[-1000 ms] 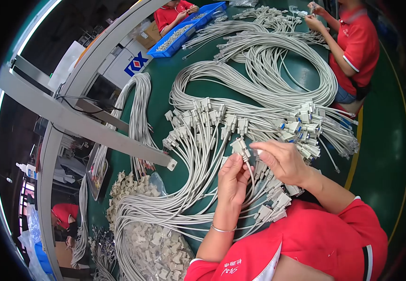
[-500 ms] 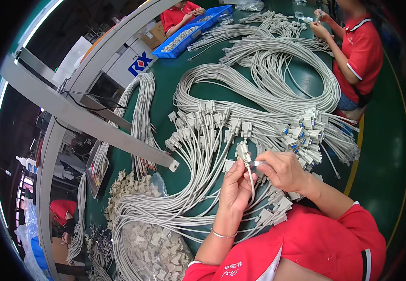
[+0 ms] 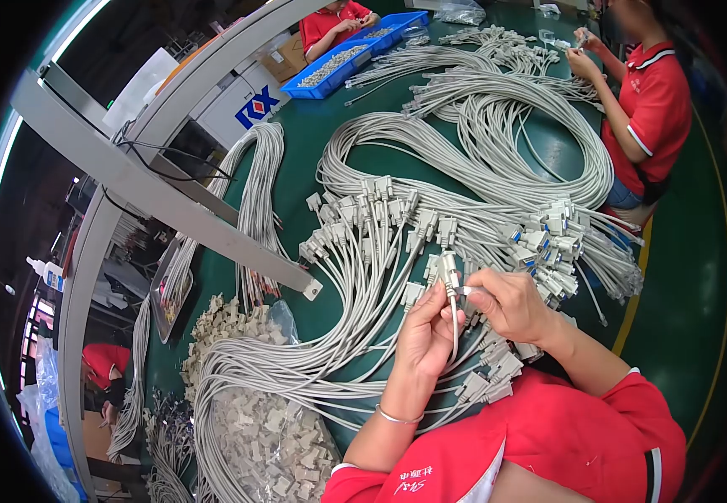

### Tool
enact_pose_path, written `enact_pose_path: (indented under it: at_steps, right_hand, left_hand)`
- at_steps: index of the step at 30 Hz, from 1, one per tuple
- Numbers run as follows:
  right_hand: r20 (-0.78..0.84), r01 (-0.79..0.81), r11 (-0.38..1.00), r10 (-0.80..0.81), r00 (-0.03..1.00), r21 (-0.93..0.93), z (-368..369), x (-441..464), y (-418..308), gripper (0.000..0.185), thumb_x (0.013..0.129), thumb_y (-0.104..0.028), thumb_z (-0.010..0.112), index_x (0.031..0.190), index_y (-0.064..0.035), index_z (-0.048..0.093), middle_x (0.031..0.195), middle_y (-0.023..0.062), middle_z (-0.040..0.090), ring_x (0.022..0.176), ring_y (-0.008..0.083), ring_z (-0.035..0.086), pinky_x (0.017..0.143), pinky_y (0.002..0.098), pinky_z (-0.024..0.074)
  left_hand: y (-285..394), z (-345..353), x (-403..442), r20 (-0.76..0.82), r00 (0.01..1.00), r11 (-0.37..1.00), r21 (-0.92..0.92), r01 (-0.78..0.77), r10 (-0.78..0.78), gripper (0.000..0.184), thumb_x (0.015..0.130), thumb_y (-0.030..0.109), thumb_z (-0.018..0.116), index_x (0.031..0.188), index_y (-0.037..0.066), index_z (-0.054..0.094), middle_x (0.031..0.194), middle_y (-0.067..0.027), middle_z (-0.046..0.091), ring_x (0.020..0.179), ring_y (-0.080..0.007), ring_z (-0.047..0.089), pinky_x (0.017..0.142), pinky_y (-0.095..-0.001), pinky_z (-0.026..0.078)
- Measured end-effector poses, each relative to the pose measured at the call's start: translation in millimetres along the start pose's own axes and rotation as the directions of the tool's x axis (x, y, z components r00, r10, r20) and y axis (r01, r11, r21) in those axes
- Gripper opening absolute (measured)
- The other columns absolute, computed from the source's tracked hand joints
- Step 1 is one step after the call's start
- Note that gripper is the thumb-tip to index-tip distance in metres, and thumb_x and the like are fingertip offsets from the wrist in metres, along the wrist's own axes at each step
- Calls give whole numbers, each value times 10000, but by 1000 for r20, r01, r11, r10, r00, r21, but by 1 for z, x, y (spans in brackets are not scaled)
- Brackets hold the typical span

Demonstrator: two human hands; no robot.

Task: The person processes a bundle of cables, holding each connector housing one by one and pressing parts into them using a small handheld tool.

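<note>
A pale grey cable connector [image 3: 449, 268] stands upright between the fingers of my left hand [image 3: 424, 339], its cable running down past the palm. My right hand [image 3: 516, 308] pinches a small, flat, shiny metal piece [image 3: 467, 291] against the side of this connector; most of it is hidden by the fingers. Just beyond my hands, many similar connectors [image 3: 377, 201] on grey cables lie in a fan. More connectors [image 3: 552, 243], some with blue faces, are heaped to the right. Below my right hand lies another small group of connectors [image 3: 497, 377].
A clear bag of loose grey shells [image 3: 275, 444] lies at the lower left. Big cable coils [image 3: 464, 151] cover the green table [image 3: 296, 180]. A metal frame [image 3: 170, 205] crosses on the left. Blue trays [image 3: 330, 75] stand at the back. Co-workers [image 3: 652, 109] work across the table.
The view has shifted slightly. My hands stay together at the connector, which sits a little further right in the picture; the metal piece remains against its side.
</note>
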State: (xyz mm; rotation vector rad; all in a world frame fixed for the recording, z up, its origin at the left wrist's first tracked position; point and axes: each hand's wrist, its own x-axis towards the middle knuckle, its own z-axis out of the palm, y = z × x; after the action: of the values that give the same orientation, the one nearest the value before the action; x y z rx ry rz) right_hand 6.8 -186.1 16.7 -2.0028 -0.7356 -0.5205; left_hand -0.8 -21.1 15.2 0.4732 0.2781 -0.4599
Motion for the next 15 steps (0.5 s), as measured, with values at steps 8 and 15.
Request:
enact_pose_path:
  at_steps: [8, 15]
  right_hand:
    - [6, -41, 998, 42, 999, -57, -3, 1, -4, 100, 842, -116, 551, 855, -17, 548, 706, 147, 577, 604, 334, 578, 527, 376, 437]
    - [132, -181, 983, 177, 975, 24, -8, -17, 13, 164, 850, -55, 481, 997, 2, 527, 872, 131, 549, 778, 228, 545, 693, 314, 409]
  left_hand:
    - [-6, -7, 8, 54, 998, 1000, 14, 20, -21, 242, 884, 135, 552, 1080, -7, 550, 840, -37, 595, 625, -78, 517, 619, -254, 513]
    - [-14, -6, 10, 129, 985, 987, 98, -124, 111, 219, 876, 198, 580, 1030, 42, 578, 788, 7, 576, 640, -59, 529, 569, -221, 471]
